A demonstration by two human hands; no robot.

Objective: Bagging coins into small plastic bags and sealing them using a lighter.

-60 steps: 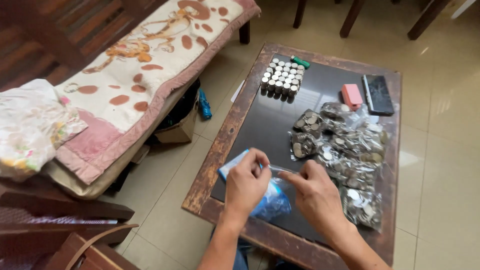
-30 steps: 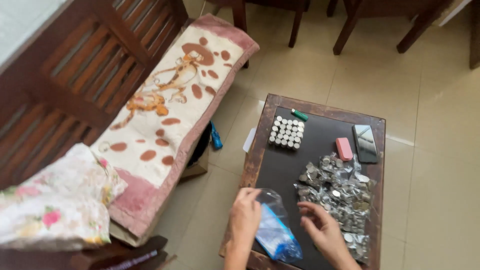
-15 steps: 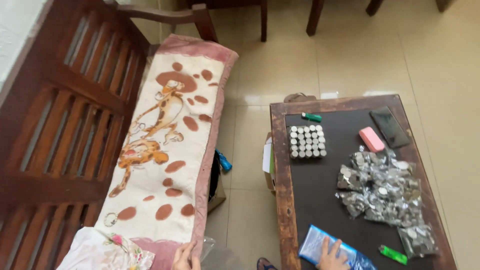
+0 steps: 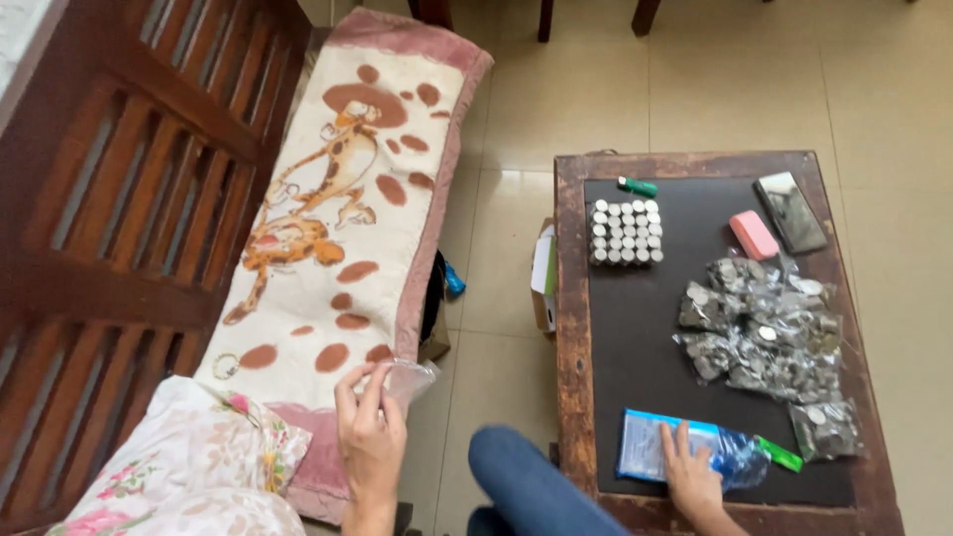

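Head view showed my left hand at about seven o'clock, over the edge of the cream cushion with brown spots and a pink border, its fingers pinching a small clear plastic bag. My right hand lay at five o'clock on the dark-topped wooden table, fingers spread flat on a blue-and-clear plastic packet.

To do this well, I judged the left pinch should stay near the bag's mouth so the thin film would not slip or fold shut, while the right palm kept the packet pressed down — it looked slick enough to slide toward the table edge.

The clear bag was crumpled, glossy and seemed empty. It hung just off the cushion's pink border, well apart from the table.

At three o'clock sat a heap of clear bags filled with silvery coins; toward one o'clock, a block of small white-capped cylinders, a green lighter, a pink oblong case and a dark phone.
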